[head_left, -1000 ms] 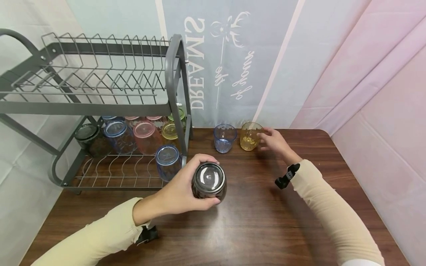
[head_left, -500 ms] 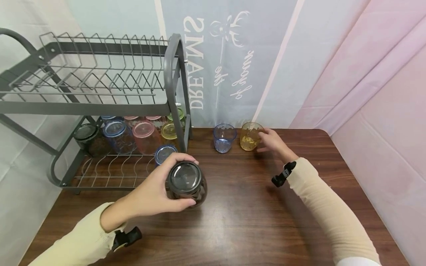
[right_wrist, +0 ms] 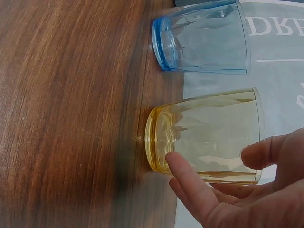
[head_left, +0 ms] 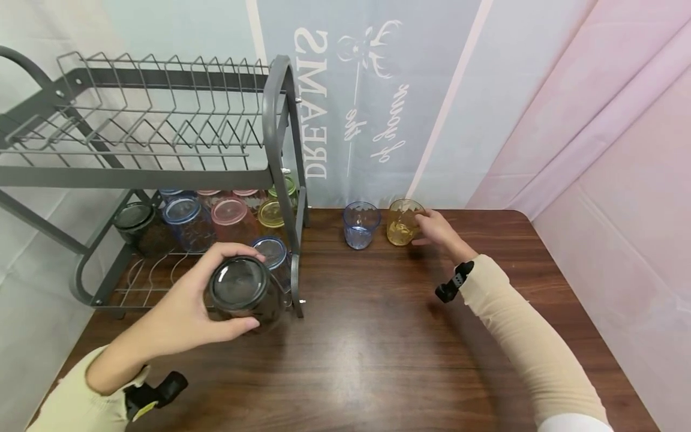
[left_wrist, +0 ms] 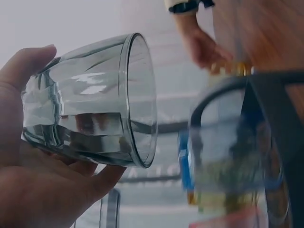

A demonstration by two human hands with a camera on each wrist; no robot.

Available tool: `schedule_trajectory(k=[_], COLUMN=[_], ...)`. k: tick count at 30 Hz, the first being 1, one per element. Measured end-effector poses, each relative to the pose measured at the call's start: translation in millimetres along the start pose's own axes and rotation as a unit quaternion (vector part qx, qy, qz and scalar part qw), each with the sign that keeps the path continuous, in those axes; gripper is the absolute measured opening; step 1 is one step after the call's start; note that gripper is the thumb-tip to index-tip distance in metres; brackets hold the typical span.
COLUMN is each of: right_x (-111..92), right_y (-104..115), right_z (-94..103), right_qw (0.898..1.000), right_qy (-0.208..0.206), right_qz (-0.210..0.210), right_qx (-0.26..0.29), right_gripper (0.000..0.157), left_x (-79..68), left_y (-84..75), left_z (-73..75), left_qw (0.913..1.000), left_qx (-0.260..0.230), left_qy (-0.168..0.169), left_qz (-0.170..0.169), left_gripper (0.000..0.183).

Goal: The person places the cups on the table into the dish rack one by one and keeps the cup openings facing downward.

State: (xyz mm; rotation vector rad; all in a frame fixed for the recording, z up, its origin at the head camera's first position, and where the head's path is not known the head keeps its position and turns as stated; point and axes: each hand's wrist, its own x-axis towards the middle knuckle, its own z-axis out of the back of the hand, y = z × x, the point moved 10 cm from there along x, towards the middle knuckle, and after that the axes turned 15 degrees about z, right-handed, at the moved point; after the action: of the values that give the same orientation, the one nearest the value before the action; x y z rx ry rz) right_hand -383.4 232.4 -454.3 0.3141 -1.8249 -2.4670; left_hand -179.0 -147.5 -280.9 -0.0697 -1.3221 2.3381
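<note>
My left hand (head_left: 189,306) grips a dark grey glass (head_left: 237,283), fingers and thumb round its sides. In the head view this glass is bottom up, in the air before the rack's lower shelf. The left wrist view shows its rim turned away from the palm. At the back of the table, my right hand (head_left: 437,231) is at the right side of a yellow glass (head_left: 402,223) standing upright. Its fingers are loosely spread, and thumb and fingertips overlap the glass in the right wrist view; firm contact cannot be told. A blue glass (head_left: 358,225) stands upright left of the yellow one.
A grey two-tier dish rack (head_left: 135,177) stands at the left. Its lower shelf holds several upturned glasses, among them a grey one (head_left: 141,231), a pink one (head_left: 233,221) and a blue one (head_left: 272,255) near the right post. A curtain (head_left: 459,90) hangs behind the table (head_left: 367,360).
My left hand has carried the grey glass leftward from mid-table to the front of the rack. My right hand has drawn slightly closer to the yellow glass, which stays in place.
</note>
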Motion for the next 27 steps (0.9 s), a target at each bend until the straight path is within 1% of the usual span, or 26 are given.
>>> schedule_trajectory(k=[1, 3, 5, 7, 8, 10, 15, 21, 27], right_x=[-0.1, 0.1, 0.4, 0.9, 1.1, 1.5, 1.5, 0.7, -0.3], right_y=[0.0, 0.0, -0.2, -0.4, -0.4, -0.7, -0.2, 2.0, 0.8], right_z=[-0.5, -2.2, -3.1, -2.5, -2.5, -1.4, 0.5, 0.0, 0.4], right_qw=[1.0, 1.0, 1.0, 1.0, 1.0, 1.0, 1.0, 1.0, 1.0], right_qy=[0.0, 0.003, 0.003, 0.002, 0.001, -0.003, -0.005, -0.004, -0.004], right_qz=[0.0, 0.001, -0.001, -0.001, -0.002, -0.003, -0.001, 0.003, 0.002], right_qx=[0.003, 0.01, 0.013, 0.009, 0.008, 0.002, -0.003, -0.004, -0.007], right_gripper=[0.057, 0.057, 0.057, 0.057, 0.057, 0.057, 0.056, 0.056, 0.056], left_x=[-1.5, -4.0, -7.0, -9.3, -10.3, -11.5, -7.6, -1.3, 6.1], left_y=[0.7, 5.1, 9.3, 14.5, 17.8, 22.3, 41.4, 69.7, 93.5], left_z=[4.6, 14.7, 23.9, 32.2, 36.5, 44.1, 60.5, 70.6, 69.6], left_qw=[1.0, 0.9995, 0.9988, 0.9983, 0.9976, 0.9963, 0.9896, 0.9824, 0.9783], left_qx=[0.008, 0.024, 0.04, 0.043, 0.048, 0.055, 0.078, 0.094, 0.105], left_qy=[-0.005, -0.017, -0.029, -0.039, -0.048, -0.065, -0.106, -0.122, -0.122], left_qz=[-0.002, 0.006, 0.006, 0.009, 0.015, 0.015, 0.058, 0.106, 0.131], left_gripper=[0.086, 0.089, 0.091, 0.092, 0.092, 0.092, 0.09, 0.084, 0.081])
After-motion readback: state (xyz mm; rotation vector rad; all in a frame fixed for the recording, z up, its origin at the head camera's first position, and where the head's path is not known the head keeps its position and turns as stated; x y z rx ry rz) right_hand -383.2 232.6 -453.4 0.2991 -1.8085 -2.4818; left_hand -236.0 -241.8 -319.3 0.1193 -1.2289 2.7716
